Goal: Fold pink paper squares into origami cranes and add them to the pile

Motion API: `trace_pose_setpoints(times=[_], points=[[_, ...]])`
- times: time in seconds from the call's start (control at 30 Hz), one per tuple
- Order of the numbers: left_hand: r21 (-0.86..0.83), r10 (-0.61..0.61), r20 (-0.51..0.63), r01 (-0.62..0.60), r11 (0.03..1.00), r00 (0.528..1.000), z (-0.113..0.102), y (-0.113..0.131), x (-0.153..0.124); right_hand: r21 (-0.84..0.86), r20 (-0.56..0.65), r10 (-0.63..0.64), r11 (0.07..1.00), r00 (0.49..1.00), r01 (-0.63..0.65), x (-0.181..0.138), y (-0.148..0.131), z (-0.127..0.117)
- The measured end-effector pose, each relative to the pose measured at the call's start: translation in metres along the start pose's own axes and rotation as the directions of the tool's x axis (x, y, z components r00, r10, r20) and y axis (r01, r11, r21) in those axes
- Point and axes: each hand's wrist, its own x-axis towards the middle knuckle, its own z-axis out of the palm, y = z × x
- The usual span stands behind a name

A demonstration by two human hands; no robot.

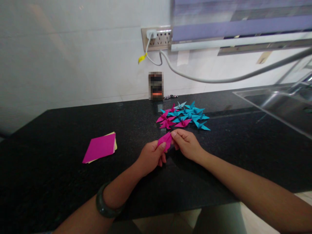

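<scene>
Wall (73,61): pale tiles
Counter (60,125): black, speckled
Blind (219,21): purple, grey bands
Sink (268,113): metal, right
Floor (253,222): pale

I can read no lettering; the small yellow tag (141,59) on the thin white cable (147,45) beyond the left grip (151,156) is blurred.

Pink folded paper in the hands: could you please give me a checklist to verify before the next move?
1. Left hand holding the pink folded paper: ok.
2. Right hand holding its far end: ok.
3. Folds crisp: cannot tell, too small here.
4. Folded cranes not touched by the right hand: cannot tell, they lie close beyond it.
5. Paper stack neatly aligned: not ok, a yellow sheet sticks out.
</scene>
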Motion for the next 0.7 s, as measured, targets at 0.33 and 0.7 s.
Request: trace_pose_setpoints(times=[0.33,0.7], points=[[-0.108,-0.034,-0.003,0.033,0.994,0.999,0.0018,0.0035,-0.0018,0.269,0.074,0.139,0.951,0.988,-0.154,0.0029,-0.0015,0.0050],[-0.061,0.000,0.003,0.000,0.998,1.000,0.0042,0.0018,-0.0025,0.315,0.105,0.098,0.941,0.990,-0.126,-0.0001,-0.0010,0.0098]])
